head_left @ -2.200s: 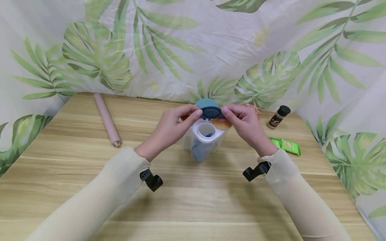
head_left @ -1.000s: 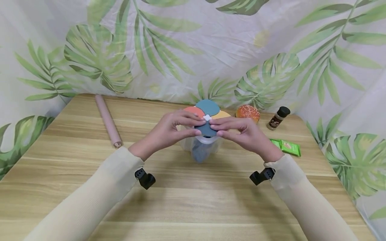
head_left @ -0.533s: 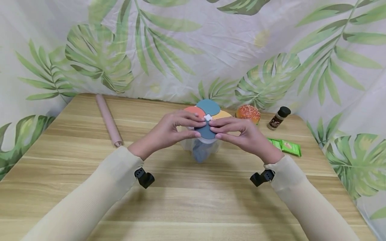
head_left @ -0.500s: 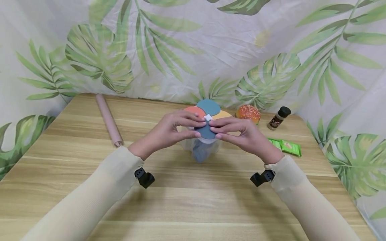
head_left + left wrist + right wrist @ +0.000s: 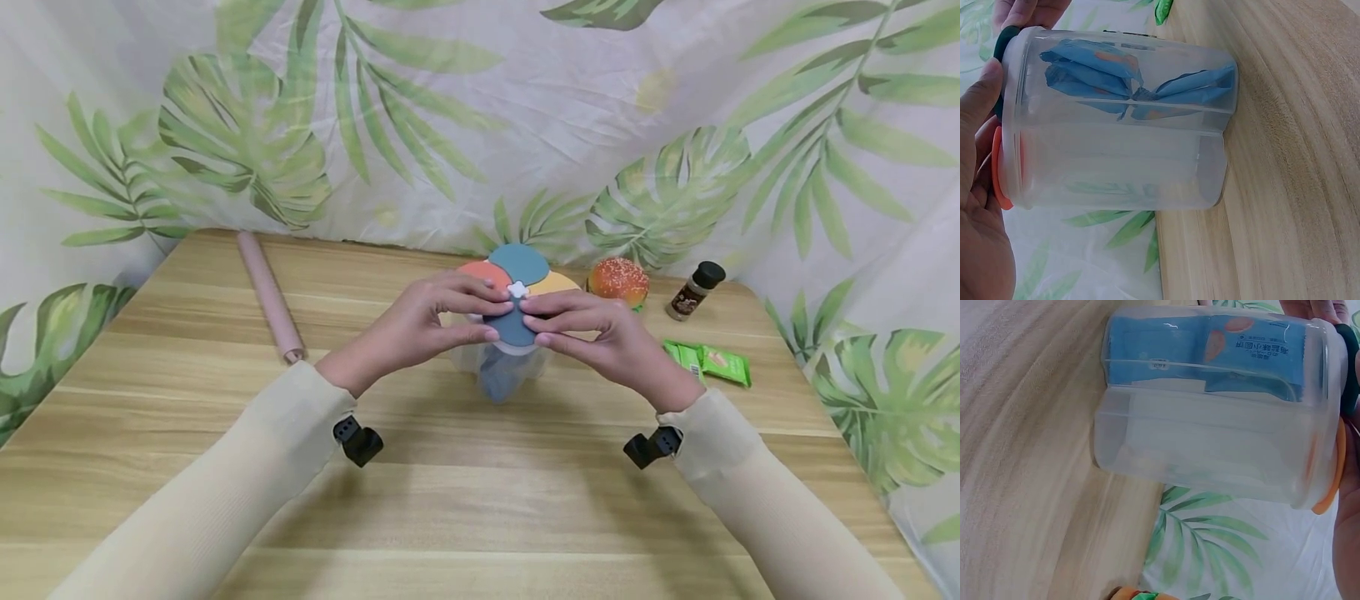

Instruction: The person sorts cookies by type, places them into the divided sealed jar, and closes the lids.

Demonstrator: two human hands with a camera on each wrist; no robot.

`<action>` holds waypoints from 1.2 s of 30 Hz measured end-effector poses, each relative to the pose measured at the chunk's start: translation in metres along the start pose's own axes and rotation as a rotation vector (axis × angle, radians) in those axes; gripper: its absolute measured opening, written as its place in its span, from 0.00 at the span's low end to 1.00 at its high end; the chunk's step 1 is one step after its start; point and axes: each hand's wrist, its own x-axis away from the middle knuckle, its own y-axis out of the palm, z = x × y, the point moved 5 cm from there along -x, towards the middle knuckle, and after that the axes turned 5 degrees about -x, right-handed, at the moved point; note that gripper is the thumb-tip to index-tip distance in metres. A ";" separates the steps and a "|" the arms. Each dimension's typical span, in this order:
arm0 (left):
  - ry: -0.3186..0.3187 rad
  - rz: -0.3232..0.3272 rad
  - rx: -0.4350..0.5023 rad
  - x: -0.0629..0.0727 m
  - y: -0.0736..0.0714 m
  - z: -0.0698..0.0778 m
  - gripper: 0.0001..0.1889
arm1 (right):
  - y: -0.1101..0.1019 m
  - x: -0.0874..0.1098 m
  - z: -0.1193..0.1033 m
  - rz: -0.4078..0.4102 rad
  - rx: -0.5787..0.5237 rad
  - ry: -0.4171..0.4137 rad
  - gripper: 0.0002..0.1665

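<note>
A clear plastic storage container (image 5: 1116, 162) stands on the wooden table, topped by petal-shaped flaps in teal, coral, yellow and dark blue around a small white centre. The dark blue flap (image 5: 514, 327) lies down flat over the front compartment. My left hand (image 5: 438, 315) presses on its left side, fingertips on top and thumb near the front edge. From the right, my right hand (image 5: 609, 327) does the same, its fingers lightly bent. Inside the front compartment, blue snack packets (image 5: 1254, 356) show through the wall; the compartments beside it look see-through and unfilled.
Behind my right hand sits a toy burger (image 5: 619, 280). Farther right stand a black-capped seasoning jar (image 5: 693, 292) and green packets (image 5: 722, 365). A pink roll (image 5: 270, 298) lies at the left. A leaf-print cloth (image 5: 420, 125) hangs behind the table.
The dark blue flap, first pinched upright by both hands above a round opening, has swung down over it. Over the last half second, both hands have stayed on it almost still.
</note>
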 end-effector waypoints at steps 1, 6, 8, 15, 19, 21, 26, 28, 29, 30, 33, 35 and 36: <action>-0.004 -0.001 0.001 0.000 0.000 0.000 0.20 | 0.000 0.000 0.000 0.001 0.004 -0.009 0.20; -0.005 -0.005 0.000 -0.001 0.000 0.000 0.20 | 0.000 0.002 -0.001 0.006 0.019 -0.037 0.23; -0.004 -0.005 -0.001 -0.001 0.000 0.000 0.20 | 0.001 0.001 -0.001 0.007 0.022 -0.043 0.22; -0.001 -0.003 -0.006 -0.001 -0.001 0.000 0.20 | 0.001 0.001 -0.002 0.008 0.019 -0.049 0.20; 0.010 -0.002 -0.011 -0.001 -0.001 0.001 0.20 | 0.002 0.001 -0.003 0.007 0.025 -0.040 0.20; 0.014 -0.001 -0.011 -0.001 -0.001 0.001 0.20 | 0.002 0.002 -0.003 0.008 0.032 -0.041 0.21; 0.022 -0.002 -0.010 -0.001 0.000 0.000 0.20 | 0.002 0.002 -0.005 0.016 0.044 -0.060 0.23; 0.024 -0.002 -0.004 -0.001 0.000 0.000 0.19 | 0.003 0.002 -0.004 0.017 0.044 -0.066 0.23; 0.025 -0.002 -0.003 -0.001 0.001 0.000 0.19 | 0.003 0.003 -0.004 0.016 0.045 -0.069 0.23; 0.025 -0.002 0.000 -0.001 0.001 -0.001 0.19 | 0.003 0.003 -0.004 0.015 0.046 -0.070 0.22; 0.025 -0.001 0.001 0.000 0.001 0.000 0.19 | 0.003 0.003 -0.004 0.014 0.049 -0.069 0.21; 0.022 0.000 -0.004 0.000 0.000 0.000 0.20 | 0.004 0.003 -0.004 0.013 0.057 -0.066 0.21; 0.021 0.000 -0.005 0.000 0.000 0.000 0.20 | 0.004 0.003 -0.004 0.012 0.061 -0.062 0.21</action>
